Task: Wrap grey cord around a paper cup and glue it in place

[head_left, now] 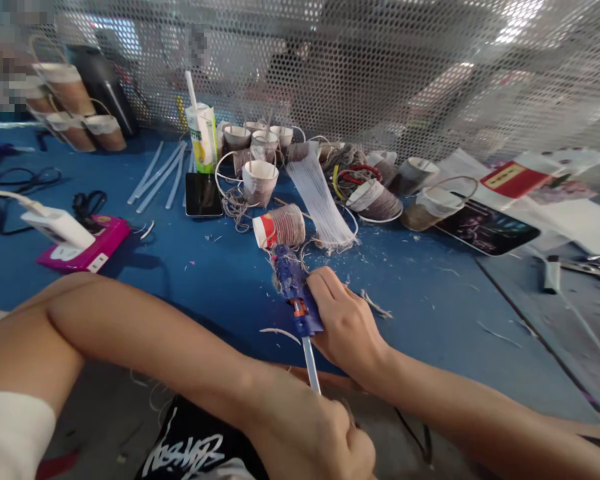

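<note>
My right hand (pixel 347 323) is wrapped around the handle of a blue hot glue gun (pixel 291 277), its nozzle end pointing away from me over the blue table. Out of the gun's rear comes a clear glue stick (pixel 311 363). My left hand (pixel 327 433) is closed in a fist at the stick's near end, hiding the end itself. Just beyond the nozzle, a paper cup (pixel 290 227) partly wound with grey-brown cord lies on its side. Whether the nozzle touches the cup is unclear. A bundle of white strands (pixel 320 193) lies behind it.
Several cord-wrapped cups (pixel 260 180) stand along the back, before a perforated metal screen (pixel 240 60). A drink carton (pixel 201 137), phone (pixel 203 195) and loose glue sticks (pixel 161 177) lie left of them. A pink power strip (pixel 87 247) sits left; scissors (pixel 593 267) lie right.
</note>
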{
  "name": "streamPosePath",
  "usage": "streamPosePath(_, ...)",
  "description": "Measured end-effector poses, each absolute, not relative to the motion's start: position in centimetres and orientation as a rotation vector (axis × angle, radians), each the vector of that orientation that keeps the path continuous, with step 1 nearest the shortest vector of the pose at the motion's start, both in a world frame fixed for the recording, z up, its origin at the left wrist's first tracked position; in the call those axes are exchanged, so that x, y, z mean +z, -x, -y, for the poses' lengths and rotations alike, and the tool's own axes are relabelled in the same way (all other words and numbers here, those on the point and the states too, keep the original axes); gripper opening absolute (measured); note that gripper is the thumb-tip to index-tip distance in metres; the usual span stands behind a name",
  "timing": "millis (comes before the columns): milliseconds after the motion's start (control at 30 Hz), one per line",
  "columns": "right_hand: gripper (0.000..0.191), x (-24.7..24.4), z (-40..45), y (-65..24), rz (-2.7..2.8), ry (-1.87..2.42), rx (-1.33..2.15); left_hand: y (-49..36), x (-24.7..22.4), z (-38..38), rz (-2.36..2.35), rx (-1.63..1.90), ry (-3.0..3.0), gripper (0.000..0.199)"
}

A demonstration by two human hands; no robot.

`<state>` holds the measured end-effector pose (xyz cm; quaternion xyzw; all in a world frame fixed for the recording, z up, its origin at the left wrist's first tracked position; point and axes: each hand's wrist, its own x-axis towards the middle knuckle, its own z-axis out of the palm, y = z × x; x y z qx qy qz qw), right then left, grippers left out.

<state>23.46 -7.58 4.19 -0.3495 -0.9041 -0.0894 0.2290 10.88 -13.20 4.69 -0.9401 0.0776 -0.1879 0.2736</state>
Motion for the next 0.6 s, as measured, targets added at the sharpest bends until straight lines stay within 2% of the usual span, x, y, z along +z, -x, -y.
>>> streamPosePath(133, 0.019, 4.0, 7.6, -23.7, 2.479, 0.975, -0.161, -10.4, 5.2, 12.9, -0.175, -0.346, 2.515, 0.031)
streamPosePath(400, 0.022, 4.0, 7.1, -23.7, 2.465, 0.932, -0.075, -10.0, 4.8, 12.5, -0.101, -0.408, 2.583, 0.03)
streamPosePath(600, 0.017, 3.8, 7.1, -23.7, 2.452, 0.948, -0.072, -11.0, 7.2, 11.4, -0.099, -0.278, 2.749, 0.047)
